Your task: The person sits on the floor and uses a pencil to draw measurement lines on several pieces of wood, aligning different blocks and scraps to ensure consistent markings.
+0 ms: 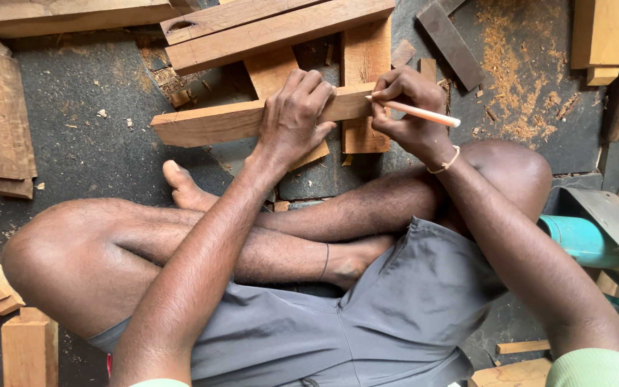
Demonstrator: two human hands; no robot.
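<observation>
Crossed legs (202, 244) fill my foreground; beyond them my left hand (294, 115) presses flat on the wooden strip (209, 123), my right hand (410, 107) pinching a pencil (424, 113) at its end. Stiff, light stock, best gripped mid-length.

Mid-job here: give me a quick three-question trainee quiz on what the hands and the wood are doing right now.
1. True or false: the left hand presses down on the wooden strip.
2. What does the right hand hold? A) chisel B) pencil C) saw
3. Fill in: beside the right forearm lies a ____-coloured power tool.

Key:
1. True; its fingers wrap over the strip's top edge.
2. B; the tip meets the strip's right end.
3. Teal; it lies on the floor beside the person's knee, partly cut off by the frame.
</observation>
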